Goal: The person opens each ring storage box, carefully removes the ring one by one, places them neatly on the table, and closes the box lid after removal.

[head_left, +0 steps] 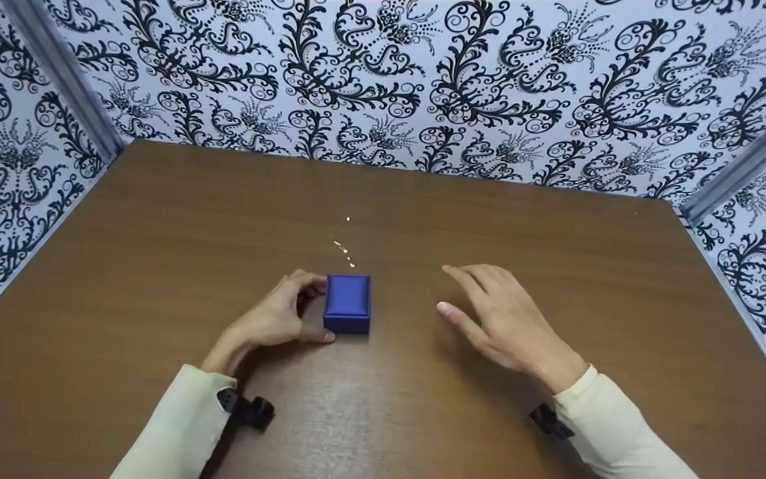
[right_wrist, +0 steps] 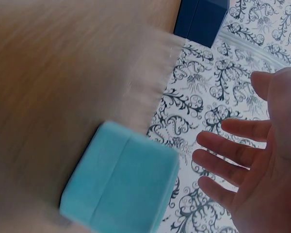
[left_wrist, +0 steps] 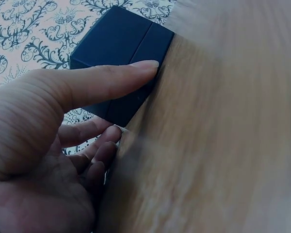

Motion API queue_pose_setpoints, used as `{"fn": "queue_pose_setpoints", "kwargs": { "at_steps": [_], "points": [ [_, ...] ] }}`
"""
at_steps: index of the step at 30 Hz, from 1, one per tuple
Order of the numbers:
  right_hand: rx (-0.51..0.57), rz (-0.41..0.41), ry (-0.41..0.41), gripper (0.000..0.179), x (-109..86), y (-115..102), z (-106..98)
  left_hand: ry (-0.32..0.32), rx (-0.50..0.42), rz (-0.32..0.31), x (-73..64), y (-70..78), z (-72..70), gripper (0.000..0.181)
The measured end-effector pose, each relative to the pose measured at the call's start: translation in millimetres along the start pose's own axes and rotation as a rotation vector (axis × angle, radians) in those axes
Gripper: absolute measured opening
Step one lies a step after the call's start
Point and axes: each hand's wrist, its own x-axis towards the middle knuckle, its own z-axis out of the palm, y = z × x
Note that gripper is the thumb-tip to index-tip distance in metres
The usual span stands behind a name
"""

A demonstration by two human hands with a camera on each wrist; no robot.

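Observation:
A small blue jewelry box [head_left: 348,303] with a padded lid stands closed on the brown table. My left hand [head_left: 275,315] holds it from its left side, thumb at the near face and fingers toward the back. In the left wrist view the thumb lies across the dark side of the box [left_wrist: 119,43], over its lid seam. To the right, my right hand [head_left: 506,322] hovers with fingers extended and nothing in its grasp. Beside that hand, a turquoise box [right_wrist: 123,179] with rounded corners shows in the right wrist view; the hand hides nearly all of it from the head view.
The table [head_left: 223,206] meets a wall [head_left: 383,86] with black scroll patterns at the back, and patterned panels on both sides. Small bright specks [head_left: 345,251] show on the tabletop just behind the blue box. Dark wrist devices sit at both sleeves.

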Motion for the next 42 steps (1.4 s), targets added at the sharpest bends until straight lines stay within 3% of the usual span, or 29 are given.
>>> {"fn": "queue_pose_setpoints", "kwargs": {
  "at_steps": [5,16,42],
  "points": [
    [0.002,-0.014,-0.022,0.053,4.9,-9,4,0.005,0.040,0.018,0.9,-1.2,1.2,0.079],
    [0.053,-0.029,-0.078,0.053,14.0,-28,14,0.004,0.026,0.006,-0.1,-1.1,0.8,0.078],
    [0.237,0.071,-0.272,0.080,41.9,-57,37,0.008,0.043,0.034,0.8,-2.5,0.0,0.078]
  ]
}}
